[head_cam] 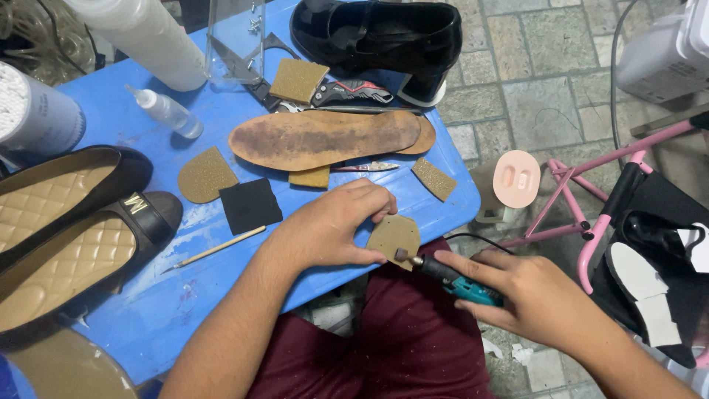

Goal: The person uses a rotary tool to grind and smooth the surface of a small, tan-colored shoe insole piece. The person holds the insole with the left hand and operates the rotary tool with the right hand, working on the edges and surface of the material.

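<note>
Count of items on the blue table [413, 193]: two quilted flat shoes [70, 229] at the left edge; one glossy black heeled shoe [380, 37] at the far edge; one long brown insole [325, 138] with a second piece partly seen beneath it; one black square patch [250, 205]; one small squeeze bottle [166, 111]; one thin wooden stick [216, 248]. Tan heel-shaped pieces: one lying flat at left [206, 175], one tan heel piece [394, 238] held at the near edge of the table. One speckled tan square [298, 80] and one speckled strip [433, 179] are also noted.

Surface and room: the table top is scuffed plastic, set over a floor of grey stone tiles [532, 52]. A pink metal frame [583, 192] stands at the right.

Hands: the left hand [332, 225] is closed narrowly around the tan heel piece, pinched between thumb and fingers. The right hand [532, 295] is wrapped shut on a teal rotary tool [454, 279], whose tip is pressed against the lower edge of the held piece, above the lap in dark red trousers [413, 340].
</note>
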